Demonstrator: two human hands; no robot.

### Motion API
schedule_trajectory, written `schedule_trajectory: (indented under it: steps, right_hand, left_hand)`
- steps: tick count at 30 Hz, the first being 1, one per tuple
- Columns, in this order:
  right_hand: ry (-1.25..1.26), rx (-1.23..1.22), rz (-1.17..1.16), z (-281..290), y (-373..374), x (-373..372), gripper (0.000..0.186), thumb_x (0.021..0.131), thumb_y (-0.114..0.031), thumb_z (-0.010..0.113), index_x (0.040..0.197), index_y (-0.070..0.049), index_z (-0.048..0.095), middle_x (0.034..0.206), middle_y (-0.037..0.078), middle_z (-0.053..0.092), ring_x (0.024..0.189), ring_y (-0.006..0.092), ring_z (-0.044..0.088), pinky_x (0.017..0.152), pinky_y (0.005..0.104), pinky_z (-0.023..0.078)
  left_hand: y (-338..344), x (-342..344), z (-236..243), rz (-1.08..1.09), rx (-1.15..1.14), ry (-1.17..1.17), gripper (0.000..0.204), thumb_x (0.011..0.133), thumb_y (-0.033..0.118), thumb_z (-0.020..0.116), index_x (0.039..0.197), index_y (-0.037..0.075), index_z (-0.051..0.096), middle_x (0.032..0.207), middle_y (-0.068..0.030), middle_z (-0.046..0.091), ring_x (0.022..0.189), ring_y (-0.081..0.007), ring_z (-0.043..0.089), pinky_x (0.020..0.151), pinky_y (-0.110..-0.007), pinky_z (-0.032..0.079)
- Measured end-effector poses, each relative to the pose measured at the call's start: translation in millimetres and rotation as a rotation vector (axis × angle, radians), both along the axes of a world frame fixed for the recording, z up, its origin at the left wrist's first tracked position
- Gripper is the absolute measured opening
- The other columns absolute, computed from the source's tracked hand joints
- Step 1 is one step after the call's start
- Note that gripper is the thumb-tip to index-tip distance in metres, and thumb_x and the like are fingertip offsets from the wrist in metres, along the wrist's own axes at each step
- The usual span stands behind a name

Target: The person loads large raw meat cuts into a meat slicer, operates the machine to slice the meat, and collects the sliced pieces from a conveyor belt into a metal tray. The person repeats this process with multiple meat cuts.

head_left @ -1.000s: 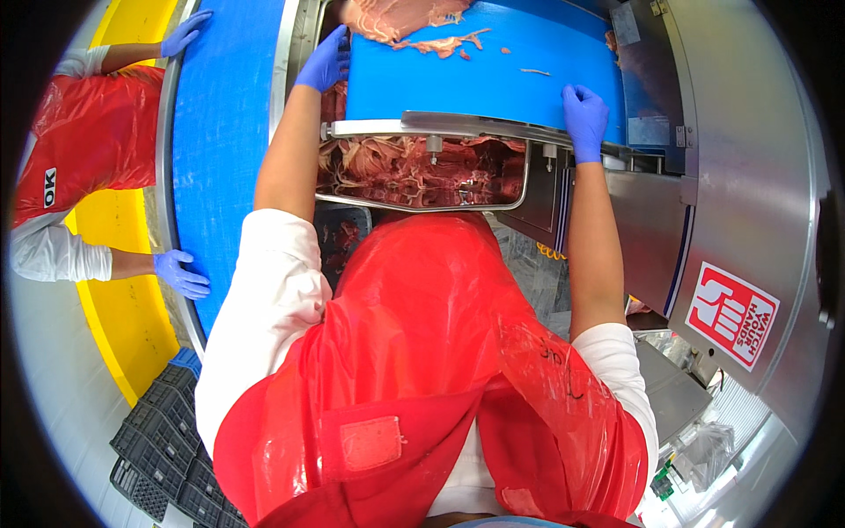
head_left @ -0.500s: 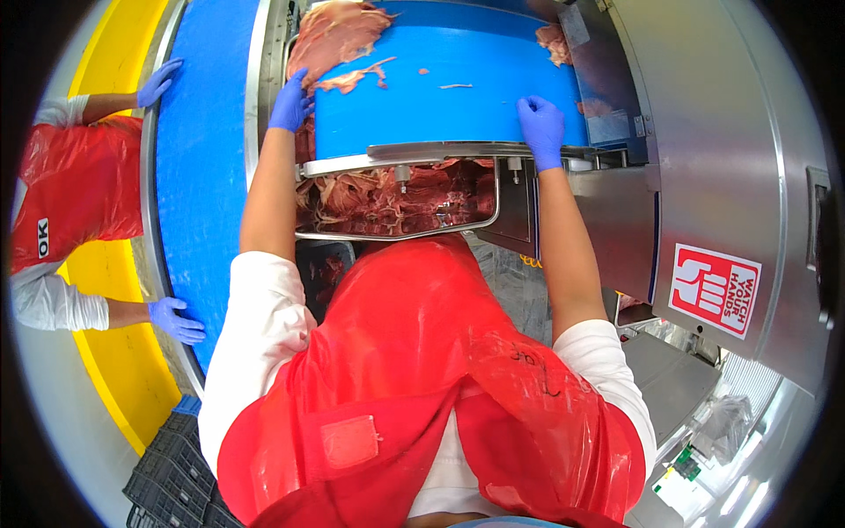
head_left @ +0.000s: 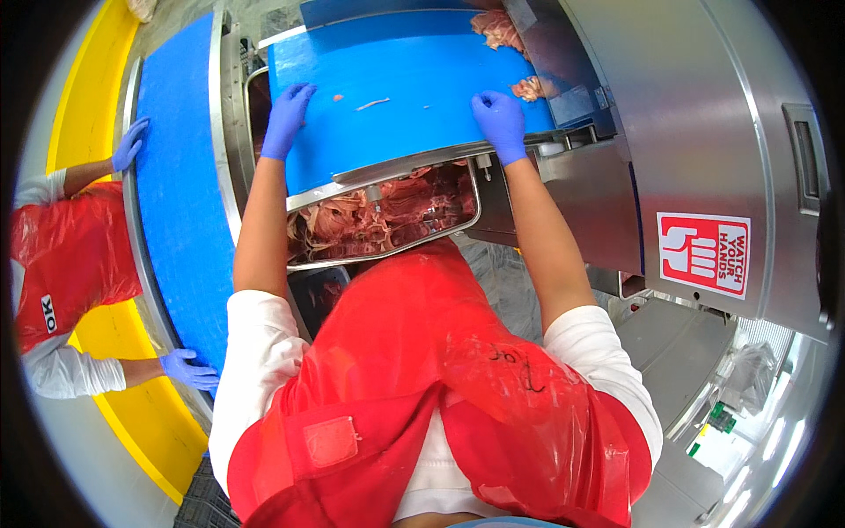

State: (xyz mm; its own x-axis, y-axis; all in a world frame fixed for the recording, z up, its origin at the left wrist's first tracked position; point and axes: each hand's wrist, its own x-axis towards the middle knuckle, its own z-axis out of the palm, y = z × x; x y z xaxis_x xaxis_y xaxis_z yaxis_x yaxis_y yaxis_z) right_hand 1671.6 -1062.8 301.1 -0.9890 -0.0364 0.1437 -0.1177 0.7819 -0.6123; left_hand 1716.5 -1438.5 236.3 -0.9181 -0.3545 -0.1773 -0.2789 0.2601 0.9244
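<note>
My left hand [head_left: 288, 120], in a blue-violet glove, hovers by the left end of a blue conveyor belt [head_left: 387, 66]. Its fingers are loosely bent and somewhat apart, with no meat in them. Over the belt's near right part, my right hand [head_left: 499, 125], gloved alike, has its fingers curled together and nothing visible inside. Between the hands lie a thin pale strip [head_left: 373, 103] and a small scrap of meat [head_left: 338, 98]. Pink meat pieces [head_left: 498, 32] rest at the belt's far right, and another meat piece [head_left: 533, 88] is nearer my right hand.
A metal tub [head_left: 387, 211] full of meat sits below the belt's near edge. A second blue belt [head_left: 176, 176] runs along the left. Beyond it stands a co-worker in a red apron [head_left: 75, 246], gloved hands at that belt's edge. A steel machine housing [head_left: 704, 114] stands right.
The large meat piece and fatty scraps near my left hand have gone from the belt's left end. The view has shifted, with the right-hand meat now further left in it.
</note>
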Motion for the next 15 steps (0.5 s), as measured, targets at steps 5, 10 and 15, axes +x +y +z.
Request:
schedule_trajectory:
  steps: [5,10,15]
  right_hand:
    - [-0.038,-0.028,0.042,-13,8,-7,0.031,0.077,-0.036,0.059,0.081,-0.007,0.070,0.076,0.017,0.066,0.069,0.0320,0.065,0.065,0.0393,0.050]
    - [-0.144,-0.065,0.178,-41,37,-58,0.048,0.074,-0.041,0.064,0.101,-0.002,0.066,0.086,0.016,0.069,0.081,0.0287,0.067,0.076,0.0374,0.051]
    - [-0.376,0.346,0.070,-60,69,-144,0.066,0.066,-0.048,0.070,0.112,0.000,0.062,0.100,0.020,0.067,0.095,0.0300,0.065,0.085,0.0394,0.050]
  left_hand:
    - [23,-17,18,-0.384,-0.557,-0.325,0.062,0.085,0.047,0.061,0.127,0.001,0.055,0.120,-0.0221,0.060,0.105,-0.0316,0.061,0.093,-0.038,0.046]
    - [60,14,53,-0.432,-0.445,-0.111,0.066,0.085,0.052,0.060,0.127,0.002,0.054,0.123,-0.0251,0.057,0.114,-0.0362,0.056,0.097,-0.041,0.043]
    - [143,67,75,-0.291,-0.668,0.230,0.061,0.086,0.051,0.057,0.123,0.003,0.056,0.120,-0.0226,0.056,0.111,-0.0374,0.054,0.092,-0.045,0.044]
